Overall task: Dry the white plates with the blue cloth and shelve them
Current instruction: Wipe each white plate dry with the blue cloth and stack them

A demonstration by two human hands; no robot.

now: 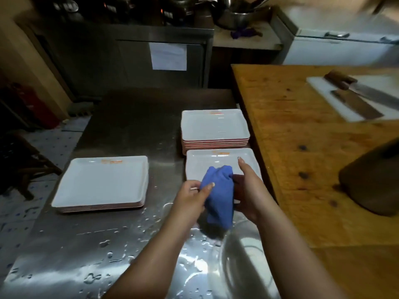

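Note:
The bunched blue cloth (219, 195) hangs between both my hands over the near edge of a single white square plate (200, 162) lying on the wet steel counter (121, 240). My left hand (191, 196) pinches the cloth's left side between thumb and fingers. My right hand (248, 188) holds the cloth's right side, its index finger stretched forward over the plate. A taller stack of white plates (214, 126) stands just behind that plate. A lower stack of white plates (101, 182) sits to the left.
A wooden table (302, 147) borders the counter on the right, carrying a white cutting board (323, 89) with two cleavers and a dark object (373, 180) at its right edge. A clear glass bowl (244, 255) stands below my right forearm. Water drops cover the near counter.

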